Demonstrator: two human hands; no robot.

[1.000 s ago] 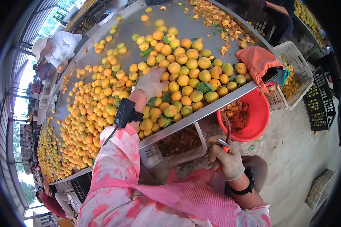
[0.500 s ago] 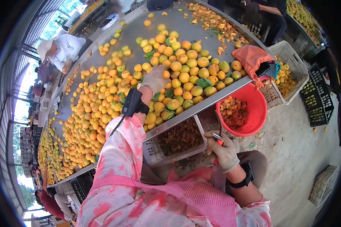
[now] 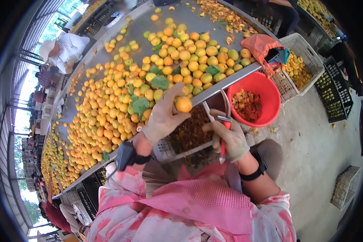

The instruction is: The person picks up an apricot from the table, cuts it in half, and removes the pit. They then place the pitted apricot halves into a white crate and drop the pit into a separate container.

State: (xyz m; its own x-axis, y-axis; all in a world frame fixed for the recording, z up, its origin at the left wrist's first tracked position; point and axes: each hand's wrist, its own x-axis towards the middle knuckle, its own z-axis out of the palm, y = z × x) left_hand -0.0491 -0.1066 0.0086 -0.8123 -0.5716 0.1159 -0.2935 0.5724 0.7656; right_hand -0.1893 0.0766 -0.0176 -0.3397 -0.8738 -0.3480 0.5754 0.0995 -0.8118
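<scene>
Gloved, my left hand (image 3: 165, 115) is closed on a yellow-orange apricot (image 3: 183, 104) near the front edge of the metal table. To its right, my right hand (image 3: 230, 139), also gloved, grips a red-handled metal tool (image 3: 223, 147) whose exact kind I cannot make out. Silver metal shows above the fingers and at the handle's lower end. The apricot and the tool are apart. Behind my left hand spreads a large heap of apricots (image 3: 105, 117) with some green leaves (image 3: 160, 82) among them. A crate (image 3: 164, 151) holding dark brownish scraps sits below my hands.
A red bucket (image 3: 273, 94) with orange fruit scraps stands right of the table (image 3: 226, 82). Beyond it are an orange cloth bag (image 3: 260, 46), a pale crate (image 3: 312, 66) of cut fruit and a black crate (image 3: 332, 94). Another person (image 3: 64, 48) works at the far left side.
My left hand has drawn back from the heap toward me, now with an apricot in it. My right hand has moved slightly up and left, with the tool turned more upright.
</scene>
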